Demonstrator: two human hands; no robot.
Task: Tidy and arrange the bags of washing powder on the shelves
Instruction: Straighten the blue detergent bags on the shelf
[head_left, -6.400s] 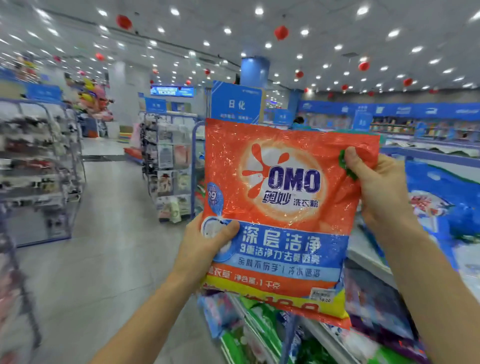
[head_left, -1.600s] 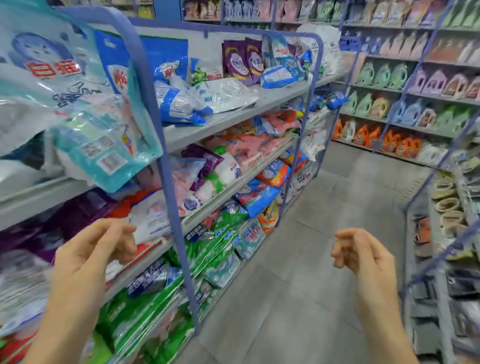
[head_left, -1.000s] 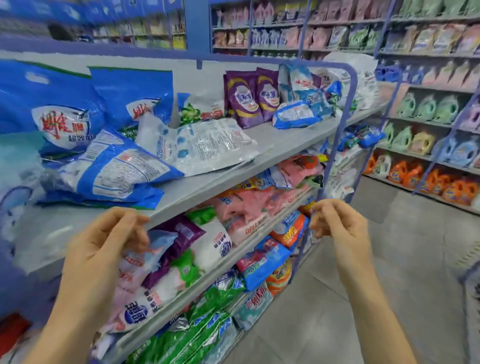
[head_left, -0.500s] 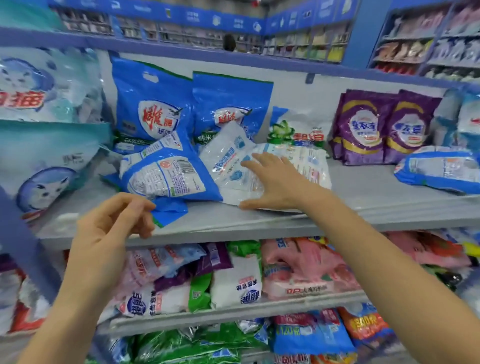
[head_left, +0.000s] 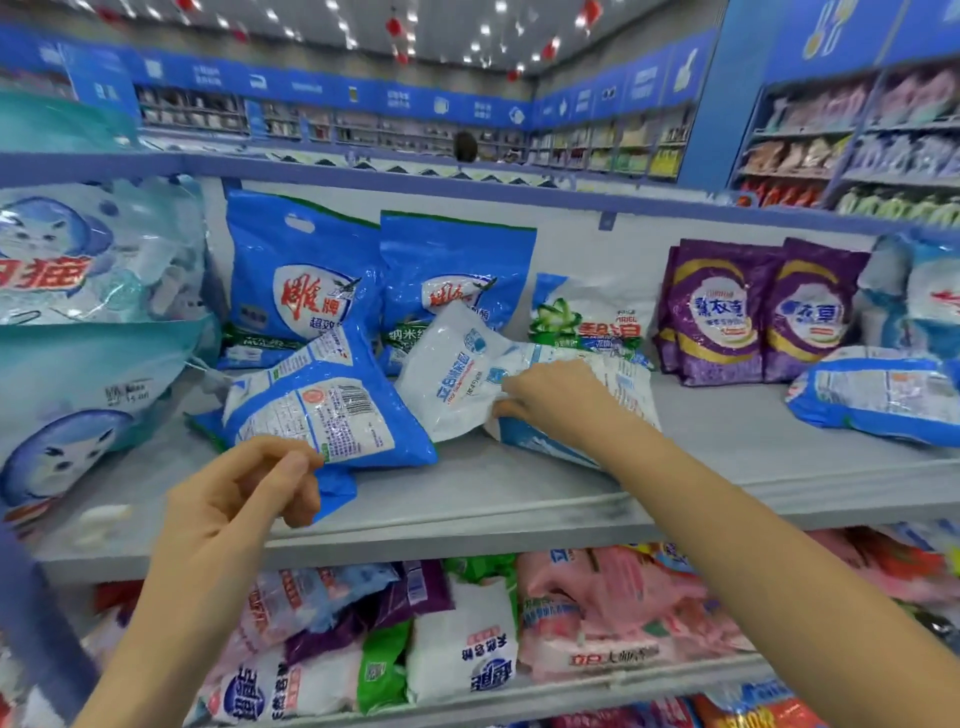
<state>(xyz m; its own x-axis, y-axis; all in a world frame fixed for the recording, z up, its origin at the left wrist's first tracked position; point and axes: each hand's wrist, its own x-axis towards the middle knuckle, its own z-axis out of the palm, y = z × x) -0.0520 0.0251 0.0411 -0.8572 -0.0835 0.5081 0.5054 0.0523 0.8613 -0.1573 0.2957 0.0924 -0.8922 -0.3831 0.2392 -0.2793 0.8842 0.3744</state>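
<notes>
Pinching the white bag (head_left: 457, 374) at centre frame, the right hand (head_left: 550, 400) could tug the adjoining blue bag (head_left: 322, 410) off the shelf (head_left: 519, 499) — left hand (head_left: 244, 488) curls loosely, empty.

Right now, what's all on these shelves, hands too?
Blue plastic bags, red lettering: 2, blue, upright, back of grey shelf.
Fallen blue plastic bag: 1, blue, tilted, front.
Crumpled white plastic bag: 1, white, centre.
White-green bag: 1, upright behind it.
Purple bags: 2, purple, upright, right.
Teal cat-print bags: 2, teal, far left.
Flat blue bag: 1, blue, far right.
Mixed bags: many, pink, white, green, lower shelf.
Left grip: curled near fallen bag; contact unclear.
Right grip: holding crumpled white bag.
</notes>
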